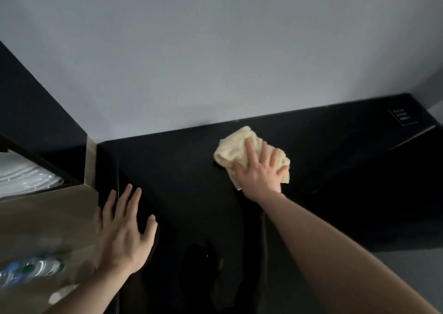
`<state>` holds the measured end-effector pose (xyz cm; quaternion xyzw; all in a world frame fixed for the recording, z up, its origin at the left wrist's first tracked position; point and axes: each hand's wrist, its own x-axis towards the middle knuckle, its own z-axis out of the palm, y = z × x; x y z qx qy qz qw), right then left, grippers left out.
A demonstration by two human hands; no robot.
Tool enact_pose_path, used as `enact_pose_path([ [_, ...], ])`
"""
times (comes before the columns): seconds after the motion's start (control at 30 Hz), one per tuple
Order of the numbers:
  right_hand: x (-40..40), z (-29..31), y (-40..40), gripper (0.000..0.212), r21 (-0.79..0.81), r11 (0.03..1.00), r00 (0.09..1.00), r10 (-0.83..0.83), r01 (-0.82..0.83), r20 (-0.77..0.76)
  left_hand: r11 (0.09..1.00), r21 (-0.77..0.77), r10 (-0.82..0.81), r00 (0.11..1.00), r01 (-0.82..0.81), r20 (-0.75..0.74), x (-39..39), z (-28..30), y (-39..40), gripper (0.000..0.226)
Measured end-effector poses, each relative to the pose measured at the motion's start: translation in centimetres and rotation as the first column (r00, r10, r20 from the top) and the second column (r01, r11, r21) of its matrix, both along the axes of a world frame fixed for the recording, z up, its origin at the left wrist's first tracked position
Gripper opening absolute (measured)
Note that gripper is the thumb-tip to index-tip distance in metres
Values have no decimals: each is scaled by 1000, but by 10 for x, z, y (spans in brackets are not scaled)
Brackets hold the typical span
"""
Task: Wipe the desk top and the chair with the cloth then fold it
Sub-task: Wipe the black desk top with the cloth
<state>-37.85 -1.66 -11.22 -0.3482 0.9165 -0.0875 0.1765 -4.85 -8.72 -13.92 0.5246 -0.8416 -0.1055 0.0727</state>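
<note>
At far left sit what look like blurred water bottles (31,268) on a tan shelf (48,217), hard to make out. The left hand (124,229) lies flat with fingers spread, bracing at the left edge of the black desk top (172,170). Further right, the right hand (260,170) presses the bunched cream cloth (236,146) down with splayed fingers, near the wall. Even palm pressure and overlapping strokes toward the right corner would likely serve best, keeping the cloth flat underneath.

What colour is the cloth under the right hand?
The cloth is pale cream-yellow, plain with no pattern, seen in the head view against the black desk top beneath the right hand.
</note>
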Motion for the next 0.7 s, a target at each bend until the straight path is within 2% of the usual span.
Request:
enact_pose_path([
  [0.17,-26,1,-36,76,30,956,956,-291,291,19,1000,12,-12,1000,11,22,0,-2,-2,78],
  [0.23,-6,0,-60,76,24,948,948,-319,319,3,1000,17,-16,999,16,28,0,-3,-5,78],
  [0.3,27,-1,-82,76,5,975,975,-222,222,-1,1000,19,-16,999,15,41,1,-3,-6,78],
  [0.4,88,-2,-103,79,-10,998,999,54,-54,0,1000,8,-11,999,11,47,2,-4,-5,78],
  [0.5,144,-3,-106,78,-47,939,940,340,-340,-9,1000,-6,-2,1000,2,29,1,-3,-5,77],
  [0.57,159,-7,-99,76,-68,904,906,420,-422,-42,1000,-17,2,1000,-2,26,1,-3,-4,77],
  [0.7,148,-9,-62,75,-80,891,895,443,-446,-56,1000,-12,4,999,-4,35,1,-3,-3,73],
])
